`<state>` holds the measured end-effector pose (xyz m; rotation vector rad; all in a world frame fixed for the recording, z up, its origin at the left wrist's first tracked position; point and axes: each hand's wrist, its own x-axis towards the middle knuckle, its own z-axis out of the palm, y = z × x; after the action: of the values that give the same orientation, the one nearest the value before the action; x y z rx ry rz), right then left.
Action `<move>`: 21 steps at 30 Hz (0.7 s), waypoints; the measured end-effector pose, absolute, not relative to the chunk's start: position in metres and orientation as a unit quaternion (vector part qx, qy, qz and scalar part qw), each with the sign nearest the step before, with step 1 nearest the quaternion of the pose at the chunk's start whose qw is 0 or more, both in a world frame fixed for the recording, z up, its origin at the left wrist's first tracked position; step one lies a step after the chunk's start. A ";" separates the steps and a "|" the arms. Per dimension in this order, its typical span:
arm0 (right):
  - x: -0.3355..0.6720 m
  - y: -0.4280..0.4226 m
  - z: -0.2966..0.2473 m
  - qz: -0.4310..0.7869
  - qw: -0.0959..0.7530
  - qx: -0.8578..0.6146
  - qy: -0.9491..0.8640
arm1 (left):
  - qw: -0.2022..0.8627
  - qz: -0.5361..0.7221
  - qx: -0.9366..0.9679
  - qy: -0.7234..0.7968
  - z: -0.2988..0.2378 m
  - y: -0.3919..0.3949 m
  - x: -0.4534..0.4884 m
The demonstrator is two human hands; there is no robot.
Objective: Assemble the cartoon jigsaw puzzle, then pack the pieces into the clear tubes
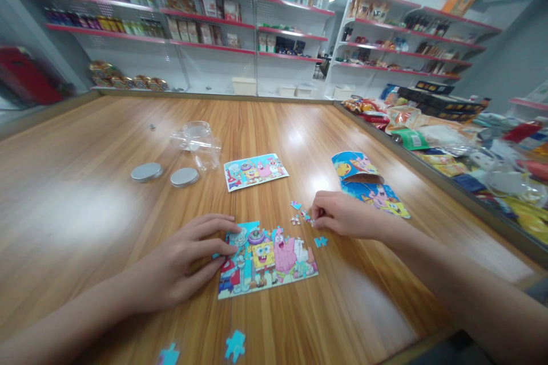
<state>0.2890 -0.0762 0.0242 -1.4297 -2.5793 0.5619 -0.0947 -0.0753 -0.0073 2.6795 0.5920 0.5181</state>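
- Far left of the part-built puzzle (268, 256), and beyond it, two silver lids (184, 177) lie flat on the bench (85, 228), side by side and apart.
- One loose turquoise piece (169, 356) sits nearer the wearer, down and left of the puzzle, cut off by the picture's edge.
- Here's the left hand (180, 262), palm down, fingers loosely spread, fingertips touching the puzzle's left side; it's steady contact, with no grip around anything.
- Clear plastic jars (201, 140), at least two, lie clustered beyond the puzzle to its left; they overlap, so the exact count is hard to call.
- A second turquoise piece (235, 346) lies just below the puzzle, on the wearer's side.
- One picture card (257, 171) lies straight beyond the puzzle, showing matching cartoon figures; the puzzle itself has a jagged, unfinished top edge.
- Just right of the puzzle, at least four small loose pieces (321, 242), three of them bunched close.
- And the right hand (336, 214), right of the puzzle, fingers curled, thumb and forefinger down at that bunch; whether a piece is pinched, can't tell.
- Beyond that hand, right of the puzzle, blue printed packaging (379, 197), partly bent up.
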 end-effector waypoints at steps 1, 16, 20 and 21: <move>0.288 -0.077 0.024 0.186 0.068 -0.472 -0.859 | 0.175 0.183 0.945 0.209 -0.007 -0.075 -0.095; 0.288 -0.081 0.029 0.169 0.062 -0.473 -0.863 | 0.197 0.202 0.935 0.216 -0.004 -0.076 -0.093; 0.284 -0.085 0.032 0.175 0.061 -0.467 -0.865 | 0.195 0.197 0.937 0.214 -0.004 -0.077 -0.094; 0.283 -0.085 0.033 0.177 0.062 -0.464 -0.866 | 0.193 0.195 0.938 0.214 -0.004 -0.077 -0.094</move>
<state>0.2829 -0.0853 0.0326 -1.4022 -2.6184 0.5365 -0.0940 -0.0773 -0.0039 2.6314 0.5996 0.5471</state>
